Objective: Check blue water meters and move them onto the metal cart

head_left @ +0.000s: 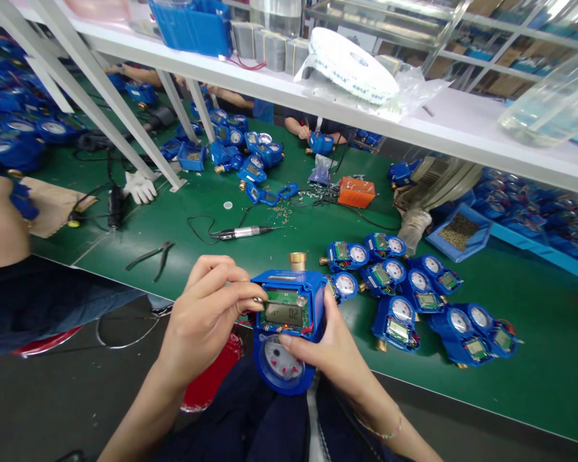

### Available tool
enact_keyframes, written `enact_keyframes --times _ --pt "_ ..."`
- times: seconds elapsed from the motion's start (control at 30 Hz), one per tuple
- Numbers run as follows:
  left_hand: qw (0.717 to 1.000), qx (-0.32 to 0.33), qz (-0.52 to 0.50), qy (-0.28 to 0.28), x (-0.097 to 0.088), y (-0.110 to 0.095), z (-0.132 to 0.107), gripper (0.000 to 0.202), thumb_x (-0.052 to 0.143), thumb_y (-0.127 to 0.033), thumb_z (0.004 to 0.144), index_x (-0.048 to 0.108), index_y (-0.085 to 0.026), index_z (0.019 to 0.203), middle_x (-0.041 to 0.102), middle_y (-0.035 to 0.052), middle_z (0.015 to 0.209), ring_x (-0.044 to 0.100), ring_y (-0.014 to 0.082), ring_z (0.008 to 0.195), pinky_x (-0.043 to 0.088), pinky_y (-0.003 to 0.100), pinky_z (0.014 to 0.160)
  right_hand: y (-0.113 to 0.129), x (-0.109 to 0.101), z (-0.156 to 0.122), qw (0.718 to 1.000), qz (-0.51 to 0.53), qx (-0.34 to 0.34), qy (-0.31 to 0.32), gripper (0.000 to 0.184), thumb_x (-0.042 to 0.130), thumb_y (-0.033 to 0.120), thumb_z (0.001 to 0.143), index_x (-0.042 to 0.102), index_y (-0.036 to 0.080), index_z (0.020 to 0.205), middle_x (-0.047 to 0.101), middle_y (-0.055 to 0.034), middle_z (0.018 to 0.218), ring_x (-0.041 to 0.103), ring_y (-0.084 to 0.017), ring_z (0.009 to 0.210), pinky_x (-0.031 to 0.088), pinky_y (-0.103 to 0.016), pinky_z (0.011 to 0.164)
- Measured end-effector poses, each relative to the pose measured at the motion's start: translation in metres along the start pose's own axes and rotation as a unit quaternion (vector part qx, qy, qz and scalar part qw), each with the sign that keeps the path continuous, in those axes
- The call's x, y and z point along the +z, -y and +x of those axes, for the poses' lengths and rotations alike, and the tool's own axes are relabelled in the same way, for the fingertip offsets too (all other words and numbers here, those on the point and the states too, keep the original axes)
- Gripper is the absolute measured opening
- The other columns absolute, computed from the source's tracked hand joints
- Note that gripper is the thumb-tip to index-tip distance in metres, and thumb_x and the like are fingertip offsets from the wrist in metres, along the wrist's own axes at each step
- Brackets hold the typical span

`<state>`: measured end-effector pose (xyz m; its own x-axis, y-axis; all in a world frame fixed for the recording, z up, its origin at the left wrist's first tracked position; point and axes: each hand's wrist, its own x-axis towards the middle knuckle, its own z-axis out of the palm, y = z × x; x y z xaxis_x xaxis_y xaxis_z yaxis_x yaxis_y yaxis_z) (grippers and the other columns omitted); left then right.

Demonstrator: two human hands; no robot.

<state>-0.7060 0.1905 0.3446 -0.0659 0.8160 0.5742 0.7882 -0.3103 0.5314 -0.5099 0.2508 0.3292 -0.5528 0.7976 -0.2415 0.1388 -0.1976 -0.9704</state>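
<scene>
The left hand (pixel 207 314) is curled, its thumb and forefinger pinched together at the left edge of the open upper housing of a blue water meter (pixel 286 327); whatever small part sits between the fingertips is too small to tell. The right hand (pixel 334 350) cups the meter from its right side and underneath, thumb laid across the front between the LCD board and the round dial. The meter is held upright above the person's lap, just short of the near edge of the green table (pixel 534 333), with its brass fitting (pixel 297 260) pointing up and away. Its display shows 02.

Just beyond and to the right of the right hand lies a cluster of similar blue meters (pixel 414 295), lids off, green boards showing, some touching each other. Farther right sits a blue tray of small brass parts (pixel 460 232). Straight ahead of the hands an electric screwdriver (pixel 243 232) lies on its cable, with loose screws scattered past it and an orange box (pixel 356 191) behind those. To the left of the left hand are pliers (pixel 151 255), and farther off a white glove (pixel 139 187) by the foot of a shelf strut.

A white shelf (pixel 318 102) crosses overhead and hides the torso of a person opposite, whose hands (pixel 320 136) work on another meter.
</scene>
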Motion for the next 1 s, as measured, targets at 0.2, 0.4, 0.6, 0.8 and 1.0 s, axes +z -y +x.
enact_keyframes --times 0.2,0.4,0.6,0.8,1.0 --pt "1.000 -0.005 0.002 0.014 -0.002 -0.001 0.002 0.015 0.058 -0.012 0.085 0.069 -0.022 0.085 0.060 0.0042 0.084 0.049 0.0195 0.091 0.044 0.038 0.090 -0.001 0.000 0.000 1.000 -0.012 0.000 -0.002 0.083 0.080 0.034 0.062 0.033 0.023 0.129 0.056 -0.0055 0.125 0.054 -0.024 0.115 0.041 -0.041 0.103" --pt "0.999 -0.017 0.010 0.031 -0.004 0.002 0.000 0.016 0.056 -0.014 0.086 0.070 -0.023 0.086 0.061 0.0048 0.085 0.049 0.0201 0.093 0.045 0.038 0.090 -0.003 0.001 0.002 1.000 -0.021 0.003 -0.006 0.085 0.081 0.031 0.061 0.033 0.024 0.130 0.056 -0.0045 0.125 0.055 -0.022 0.113 0.041 -0.038 0.104" --pt "0.998 -0.030 0.015 0.049 -0.005 0.006 -0.003 0.017 0.055 -0.017 0.087 0.071 -0.023 0.086 0.062 0.0049 0.085 0.050 0.0206 0.094 0.046 0.038 0.088 -0.002 0.003 0.003 1.000 0.016 0.003 0.022 0.073 0.079 0.029 0.064 0.040 0.025 0.126 0.061 -0.0023 0.118 0.059 -0.020 0.108 0.045 -0.035 0.098" --pt "0.997 -0.037 -0.004 0.060 -0.004 0.011 -0.005 0.017 0.055 -0.015 0.087 0.070 -0.023 0.092 0.061 0.0045 0.087 0.050 0.0196 0.095 0.045 0.037 0.089 -0.008 0.006 0.006 0.996 0.078 0.032 0.024 0.075 0.081 0.033 0.062 0.041 0.024 0.125 0.063 -0.0041 0.119 0.058 -0.022 0.109 0.046 -0.038 0.097" --pt "0.996 -0.037 -0.012 0.076 -0.001 0.017 -0.009 0.022 0.057 -0.016 0.087 0.067 -0.024 0.104 0.059 0.0049 0.093 0.050 0.0199 0.098 0.044 0.037 0.090 -0.009 0.012 0.008 0.986 0.150 0.073 0.019 0.068 0.080 0.034 0.062 0.046 0.025 0.120 0.065 -0.0046 0.117 0.060 -0.024 0.107 0.046 -0.041 0.097"
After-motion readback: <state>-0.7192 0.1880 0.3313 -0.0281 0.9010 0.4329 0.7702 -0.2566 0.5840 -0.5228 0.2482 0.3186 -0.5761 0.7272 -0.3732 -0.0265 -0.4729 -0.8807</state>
